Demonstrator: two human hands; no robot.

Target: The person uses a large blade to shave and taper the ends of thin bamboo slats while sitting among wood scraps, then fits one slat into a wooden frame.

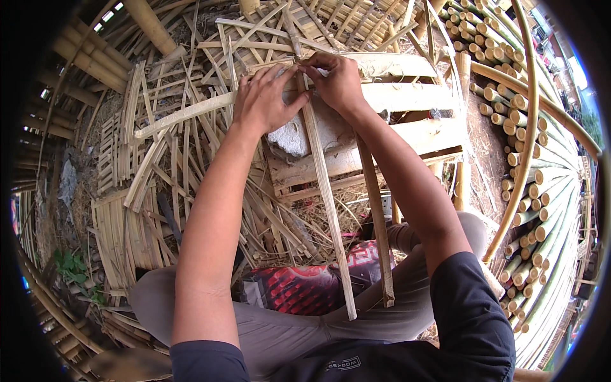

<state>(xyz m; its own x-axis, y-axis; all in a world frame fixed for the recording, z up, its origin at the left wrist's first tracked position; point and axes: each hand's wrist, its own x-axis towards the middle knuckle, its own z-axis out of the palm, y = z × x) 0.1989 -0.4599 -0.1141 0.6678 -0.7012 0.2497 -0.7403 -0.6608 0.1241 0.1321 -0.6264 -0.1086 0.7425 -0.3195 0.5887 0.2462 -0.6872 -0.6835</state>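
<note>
Hands, left [264,102] and right [337,79], pinch crossed bamboo slats [328,197] whose long axes run from the lap away.

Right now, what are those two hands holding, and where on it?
Both hands meet where bamboo strips cross: the left hand presses on the crosswise strip, and the right hand pinches the top of the long strip.

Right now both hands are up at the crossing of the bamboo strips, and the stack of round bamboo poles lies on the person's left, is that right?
Not quite: the head view shows the stack of round bamboo poles on the person's right, not the left. The rest holds: the left hand and the right hand meet at the crossing of the bamboo strips.
</note>
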